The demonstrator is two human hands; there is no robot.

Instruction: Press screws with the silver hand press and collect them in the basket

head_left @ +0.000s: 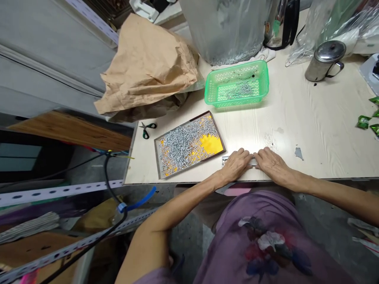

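Observation:
Close to the table's front edge lies a narrow silvery metal strip, mostly hidden beneath my hands. My left hand is closed over it, and one end pokes out on the left. My right hand grips the strip's right part with bent fingers, its fingertips close to the left hand's. Left of my hands, a shallow tray with a yellow bottom holds a heap of small silvery metal pins. Farther back, a green plastic basket contains a smaller pile of similar pins.
Scissors lie near the table's left edge. Behind the tray slumps a brown paper bag, beside a large clear plastic bag. A metal pitcher and green packets are on the right. A grey scrap lies right of my hands.

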